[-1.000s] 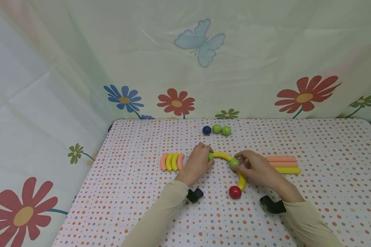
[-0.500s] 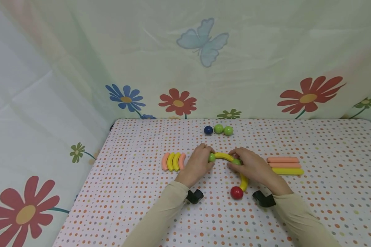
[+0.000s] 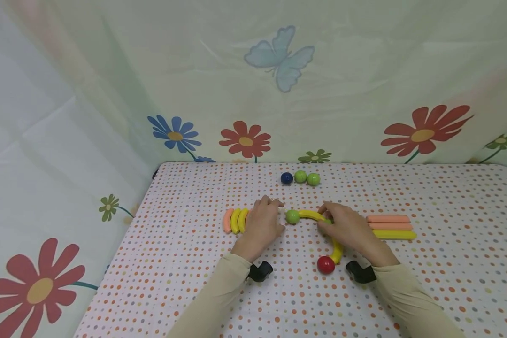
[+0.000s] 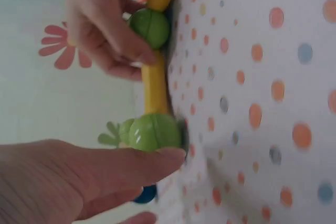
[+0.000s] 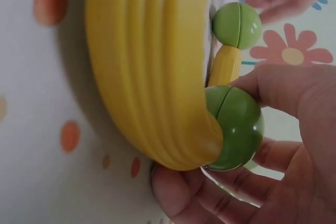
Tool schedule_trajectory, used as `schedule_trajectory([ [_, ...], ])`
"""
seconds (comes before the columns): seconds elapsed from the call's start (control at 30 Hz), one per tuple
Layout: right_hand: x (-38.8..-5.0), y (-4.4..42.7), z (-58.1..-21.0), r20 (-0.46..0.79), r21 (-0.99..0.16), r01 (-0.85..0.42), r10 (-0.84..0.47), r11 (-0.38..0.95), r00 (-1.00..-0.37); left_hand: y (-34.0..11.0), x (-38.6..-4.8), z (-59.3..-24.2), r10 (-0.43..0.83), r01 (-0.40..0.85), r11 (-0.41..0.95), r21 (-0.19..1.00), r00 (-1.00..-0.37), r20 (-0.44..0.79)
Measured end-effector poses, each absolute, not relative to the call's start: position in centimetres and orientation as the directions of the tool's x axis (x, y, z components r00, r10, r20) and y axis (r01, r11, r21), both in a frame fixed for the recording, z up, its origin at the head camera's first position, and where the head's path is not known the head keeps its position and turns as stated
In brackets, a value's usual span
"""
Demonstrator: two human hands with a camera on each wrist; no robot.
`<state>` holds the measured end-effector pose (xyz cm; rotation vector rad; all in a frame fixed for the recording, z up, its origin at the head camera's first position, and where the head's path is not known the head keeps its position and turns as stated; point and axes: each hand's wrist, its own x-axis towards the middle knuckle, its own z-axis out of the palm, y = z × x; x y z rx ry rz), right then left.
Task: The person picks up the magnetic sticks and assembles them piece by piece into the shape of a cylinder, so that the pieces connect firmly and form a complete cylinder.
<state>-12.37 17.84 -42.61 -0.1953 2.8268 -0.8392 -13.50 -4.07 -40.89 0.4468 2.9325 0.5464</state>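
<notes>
A curved chain lies on the table: a green ball (image 3: 293, 216), a yellow curved piece (image 3: 311, 215), a second green ball (image 5: 239, 129), another yellow curved piece (image 3: 336, 251) and a red ball (image 3: 326, 265). My right hand (image 3: 349, 230) grips the second green ball between thumb and fingers, covering most of it in the head view. My left hand (image 3: 259, 226) is just left of the first green ball, fingers apart and holding nothing. Part of the curved-piece row is hidden behind it.
Curved pink and yellow pieces (image 3: 235, 220) stand in a row at the left. Straight pink sticks (image 3: 388, 219) and a yellow stick (image 3: 395, 234) lie at the right. A dark blue ball (image 3: 286, 178) and two green balls (image 3: 307, 178) sit near the back edge.
My left hand has let go of the first green ball and moved left. My right hand has shifted its grip around the second green ball.
</notes>
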Motion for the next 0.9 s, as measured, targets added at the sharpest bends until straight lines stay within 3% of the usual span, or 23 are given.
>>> schedule_trajectory([
  [0.1,-12.1,18.2,-42.5,-0.145,-0.544,-0.048,-0.151,0.837,-0.978,-5.1,-13.2,-40.4,0.236,0.213,0.928,0.304,-0.971,-0.038],
  [0.23,-12.0,18.7,-42.6,-0.139,-0.543,-0.041,-0.138,0.839,-0.981,-6.4,-13.3,-40.3,0.192,0.173,0.928,0.331,-0.981,-0.025],
  [0.43,-12.0,18.9,-42.8,-0.138,-0.552,-0.044,-0.143,0.833,-0.980,-7.4,-13.4,-40.8,0.208,0.173,0.900,0.401,-0.977,-0.046],
  [0.9,-12.0,18.7,-42.9,-0.132,-0.577,-0.060,-0.165,0.814,-0.977,-6.8,-13.4,-41.7,0.251,0.207,0.898,0.388,-0.966,-0.067],
])
